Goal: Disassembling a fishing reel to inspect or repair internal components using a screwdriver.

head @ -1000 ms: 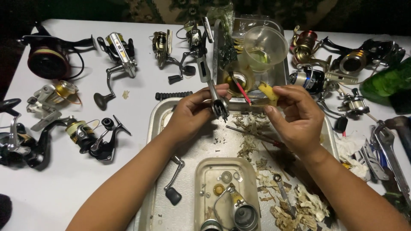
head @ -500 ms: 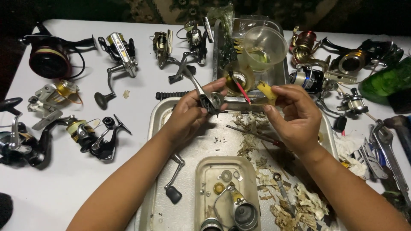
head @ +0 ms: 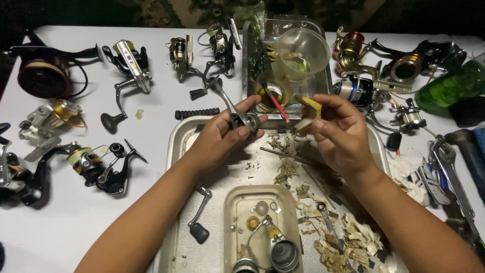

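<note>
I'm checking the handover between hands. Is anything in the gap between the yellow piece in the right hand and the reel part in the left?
Nothing visible: the yellow piece and reel part face each other across open air above the metal tray.

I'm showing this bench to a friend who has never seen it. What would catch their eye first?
Most likely the two hands at the centre: the left hand holds a small metal reel part with a crank arm, and the right hand holds a yellowish piece, both above a metal tray strewn with torn scraps. Next, the many fishing reels ringing the tray, such as the black one at the left.
</note>
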